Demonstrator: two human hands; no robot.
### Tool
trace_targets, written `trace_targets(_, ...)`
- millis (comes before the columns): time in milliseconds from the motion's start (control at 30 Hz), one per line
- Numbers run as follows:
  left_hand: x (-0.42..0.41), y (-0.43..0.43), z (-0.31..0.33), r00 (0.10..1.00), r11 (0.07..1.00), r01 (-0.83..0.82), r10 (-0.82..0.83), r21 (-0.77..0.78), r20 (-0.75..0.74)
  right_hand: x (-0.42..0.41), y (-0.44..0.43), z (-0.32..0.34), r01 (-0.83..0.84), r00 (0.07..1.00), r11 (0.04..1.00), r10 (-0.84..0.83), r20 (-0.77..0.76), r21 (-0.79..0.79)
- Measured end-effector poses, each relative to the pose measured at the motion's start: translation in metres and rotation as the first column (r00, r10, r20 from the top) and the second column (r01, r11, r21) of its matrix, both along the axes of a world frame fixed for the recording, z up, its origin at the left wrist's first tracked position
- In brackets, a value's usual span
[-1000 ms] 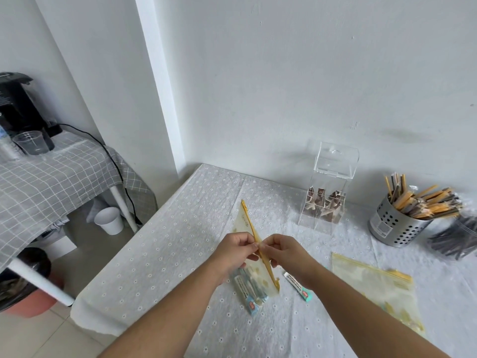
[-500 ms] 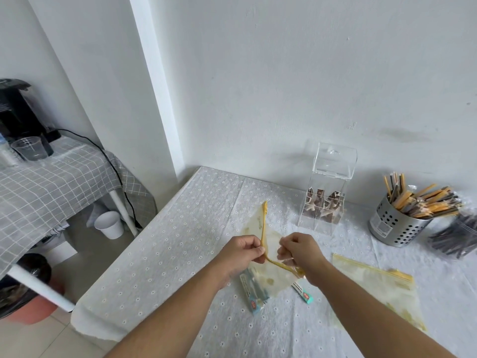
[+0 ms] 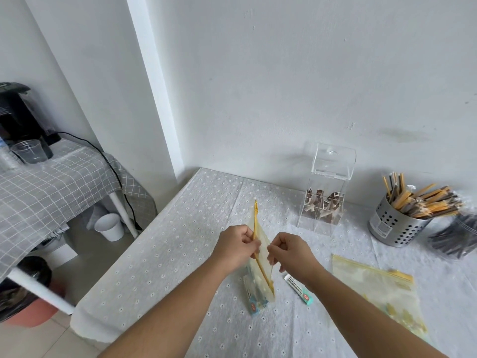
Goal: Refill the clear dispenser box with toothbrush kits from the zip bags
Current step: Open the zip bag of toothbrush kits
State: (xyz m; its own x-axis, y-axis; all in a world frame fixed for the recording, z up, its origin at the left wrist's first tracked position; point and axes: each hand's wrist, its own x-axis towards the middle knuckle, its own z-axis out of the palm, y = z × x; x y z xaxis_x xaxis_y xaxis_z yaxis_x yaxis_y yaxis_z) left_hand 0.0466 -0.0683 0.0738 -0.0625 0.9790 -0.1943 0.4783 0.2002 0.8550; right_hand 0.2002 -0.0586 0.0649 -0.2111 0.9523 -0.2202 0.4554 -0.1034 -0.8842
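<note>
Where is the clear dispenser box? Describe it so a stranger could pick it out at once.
Start at the table with the white dotted cloth, pushed against the wall. Near its back edge, left of the perforated metal cup full of sticks, stands the clear dispenser box. It is the only tall see-through case there, with brownish packets sitting low inside.

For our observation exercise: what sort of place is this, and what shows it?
Probably a hotel or guesthouse supply corner: a clear dispenser box of sachets, a metal caddy of stick packets, a coffee machine beside a plastic cup.
</note>
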Motion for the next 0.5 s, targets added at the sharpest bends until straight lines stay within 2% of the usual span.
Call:
trace_targets(167,0.001,-0.001,0.004,0.992,0.993,0.110,-0.106,0.053,-0.070,-0.006,0.019,0.004,-0.004,0.990,0.990,-0.015,0.139,0.138)
trace_targets(367,-0.015,0.003,0.011,0.970,0.988,0.051,-0.015,0.144,-0.242,0.000,0.034,0.008,-0.032,0.960,0.970,-0.037,0.278,0.243)
trace_targets(500,-0.045,0.015,0.018,0.926,0.982,-0.027,0.094,0.186,-0.366,0.020,0.044,0.013,-0.005,0.891,0.951,-0.137,0.433,0.311)
